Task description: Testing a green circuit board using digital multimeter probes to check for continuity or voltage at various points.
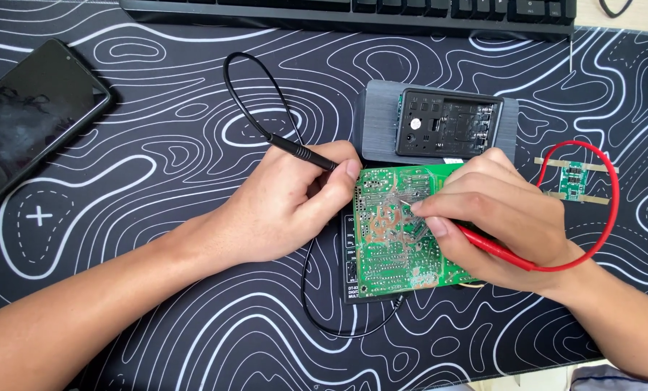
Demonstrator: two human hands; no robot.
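- Head view: the left hand (pixel 284 206) pinches a black probe (pixel 306 153) between thumb and forefinger, the fingers curled tight round it, with the tip down at the left edge of a green circuit board (pixel 393 239).
- The black wire (pixel 244 80) from that probe loops up and away over the mat, then curves back toward the hand.
- The right hand (pixel 498 217) grips a red probe (pixel 494 246), fingers pressed together round its front end and resting on the board; the probe's tip is hidden under the fingertips, near the middle of the board.
- The red wire (pixel 613 203) runs from the probe in a wide arc on the right and curls back over the top.
- The circuit board lies solder side up, between the two hands, on top of a black meter (pixel 349 246) of which only the left edge and bottom show.
- Just above the board sits a grey box (pixel 382 119) with a dark open panel of small parts.
- A small green board (pixel 574 181) with two pale strips lies to the right, inside the red loop.
- A black phone (pixel 27 119) lies far left, screen dark, well apart from the hands.
- A black keyboard (pixel 353 11) runs along the top edge.
- Everything rests on a black desk mat (pixel 157 318) with white wavy lines.
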